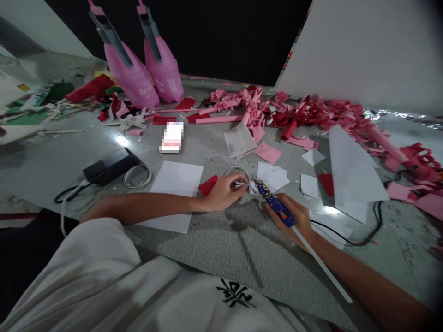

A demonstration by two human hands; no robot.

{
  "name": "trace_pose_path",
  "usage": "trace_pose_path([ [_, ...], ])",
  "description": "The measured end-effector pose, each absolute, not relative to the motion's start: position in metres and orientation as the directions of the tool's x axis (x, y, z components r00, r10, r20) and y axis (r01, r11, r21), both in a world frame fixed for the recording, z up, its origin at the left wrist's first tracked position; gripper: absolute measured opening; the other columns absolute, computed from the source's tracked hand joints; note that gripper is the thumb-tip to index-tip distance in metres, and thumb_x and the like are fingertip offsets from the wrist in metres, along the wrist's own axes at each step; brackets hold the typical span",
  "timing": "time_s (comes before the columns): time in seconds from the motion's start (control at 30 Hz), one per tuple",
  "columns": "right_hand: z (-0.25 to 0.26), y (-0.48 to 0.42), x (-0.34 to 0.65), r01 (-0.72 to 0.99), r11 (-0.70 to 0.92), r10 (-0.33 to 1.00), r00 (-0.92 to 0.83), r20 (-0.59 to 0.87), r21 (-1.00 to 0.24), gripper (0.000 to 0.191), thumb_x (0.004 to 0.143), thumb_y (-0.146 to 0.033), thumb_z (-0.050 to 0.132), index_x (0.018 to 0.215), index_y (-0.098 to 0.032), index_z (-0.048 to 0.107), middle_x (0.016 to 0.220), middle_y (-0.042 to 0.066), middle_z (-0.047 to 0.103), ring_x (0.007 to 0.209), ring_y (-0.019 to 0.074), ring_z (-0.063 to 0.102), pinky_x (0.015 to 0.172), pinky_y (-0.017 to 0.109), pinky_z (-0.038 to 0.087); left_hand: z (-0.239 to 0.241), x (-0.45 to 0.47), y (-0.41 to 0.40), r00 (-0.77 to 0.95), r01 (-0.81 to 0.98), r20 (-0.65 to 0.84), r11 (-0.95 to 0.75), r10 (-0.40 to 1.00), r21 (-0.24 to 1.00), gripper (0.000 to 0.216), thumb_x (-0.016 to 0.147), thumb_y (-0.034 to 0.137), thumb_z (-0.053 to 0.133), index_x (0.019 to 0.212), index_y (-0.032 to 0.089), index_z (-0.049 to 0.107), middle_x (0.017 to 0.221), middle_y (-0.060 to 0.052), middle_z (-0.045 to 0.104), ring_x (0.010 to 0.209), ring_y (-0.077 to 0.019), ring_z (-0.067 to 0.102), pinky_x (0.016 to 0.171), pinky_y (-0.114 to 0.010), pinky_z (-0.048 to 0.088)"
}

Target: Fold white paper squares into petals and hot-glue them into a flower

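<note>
The left hand (223,191) pinches a small white paper piece (246,186) just above the counter (224,249). The right hand (294,221) grips a blue glue gun (273,203), nozzle at it. Gluing seems underway, and blank white sheets (176,184) lie nearby.

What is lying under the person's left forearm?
A white rectangular paper sheet lies flat on the grey textured mat. The left forearm crosses its lower part, hiding that strip.

left hand (223,191): fingertips pinched | right hand (294,221): fingers curled closed
</note>
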State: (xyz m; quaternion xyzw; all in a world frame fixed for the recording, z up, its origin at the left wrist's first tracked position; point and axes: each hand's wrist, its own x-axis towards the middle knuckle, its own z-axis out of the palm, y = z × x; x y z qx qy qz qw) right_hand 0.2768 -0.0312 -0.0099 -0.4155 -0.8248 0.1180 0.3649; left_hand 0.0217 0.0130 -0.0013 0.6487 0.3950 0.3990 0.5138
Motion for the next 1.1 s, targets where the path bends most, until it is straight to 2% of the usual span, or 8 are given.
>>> trace_pose_path([
  [0.33, -0.007, -0.031, 0.276, 0.582, 0.642, 0.758, -0.387, 0.525, -0.499, 0.019, 0.093, -0.020, 0.069, 0.111, -0.022, 0.064, 0.094, 0.006, 0.069, 0.074, 0.0179, 0.068, 0.066, 0.027, 0.053, 0.001, 0.023, 0.013, 0.353, 0.074, 0.111, -0.146, 0.929, 0.986, 0.017, 0.093, 0.033, 0.067, 0.100, 0.019, 0.062, 0.078, 0.001, 0.064, 0.058, -0.0104, 0.061, 0.055, -0.021, 0.047],
  [0.5, -0.006, -0.030, 0.277, 0.568, 0.669, 0.733, -0.400, 0.550, -0.479, 0.022, 0.093, -0.020, 0.069, 0.113, -0.022, 0.063, 0.094, 0.005, 0.070, 0.073, 0.0172, 0.068, 0.066, 0.027, 0.054, -0.004, 0.024, 0.013, 0.335, 0.051, 0.083, -0.107, 0.939, 0.993, 0.028, 0.093, 0.042, 0.070, 0.104, 0.020, 0.056, 0.074, 0.002, 0.062, 0.058, -0.0121, 0.064, 0.053, -0.021, 0.048],
  [0.63, -0.004, -0.030, 0.275, 0.554, 0.691, 0.711, -0.406, 0.575, -0.464, 0.020, 0.092, -0.020, 0.069, 0.111, -0.022, 0.062, 0.095, 0.006, 0.071, 0.076, 0.0176, 0.069, 0.067, 0.027, 0.055, -0.007, 0.023, 0.014, 0.328, 0.073, 0.100, -0.131, 0.940, 0.989, 0.031, 0.093, 0.045, 0.070, 0.103, 0.020, 0.056, 0.073, 0.003, 0.061, 0.055, -0.0098, 0.059, 0.052, -0.020, 0.045],
  [0.9, -0.001, -0.034, 0.274, 0.620, 0.589, 0.795, -0.333, 0.506, -0.518, 0.016, 0.095, -0.031, 0.067, 0.108, -0.021, 0.066, 0.085, 0.005, 0.073, 0.062, 0.0164, 0.066, 0.058, 0.027, 0.051, -0.003, 0.022, 0.013, 0.308, 0.131, 0.143, -0.191, 0.940, 0.973, 0.028, 0.091, 0.042, 0.072, 0.103, 0.020, 0.059, 0.069, 0.003, 0.057, 0.057, -0.0106, 0.054, 0.054, -0.022, 0.042],
  [1.03, -0.008, -0.034, 0.278, 0.633, 0.601, 0.780, -0.332, 0.530, -0.488, 0.012, 0.093, -0.033, 0.069, 0.093, -0.022, 0.066, 0.063, -0.001, 0.063, 0.046, 0.0127, 0.054, 0.048, 0.026, 0.042, -0.001, 0.021, 0.012, 0.317, 0.120, 0.126, -0.172, 0.940, 0.978, 0.028, 0.092, 0.043, 0.069, 0.104, 0.019, 0.059, 0.069, 0.003, 0.057, 0.056, -0.0107, 0.055, 0.054, -0.022, 0.043],
  [1.1, -0.011, -0.034, 0.278, 0.653, 0.601, 0.770, -0.319, 0.552, -0.461, 0.013, 0.093, -0.033, 0.070, 0.093, -0.021, 0.066, 0.062, -0.001, 0.062, 0.044, 0.0115, 0.051, 0.046, 0.026, 0.039, 0.000, 0.021, 0.012, 0.330, 0.104, 0.112, -0.154, 0.937, 0.983, 0.029, 0.093, 0.045, 0.068, 0.104, 0.019, 0.059, 0.069, 0.003, 0.057, 0.056, -0.0113, 0.055, 0.053, -0.023, 0.043],
])
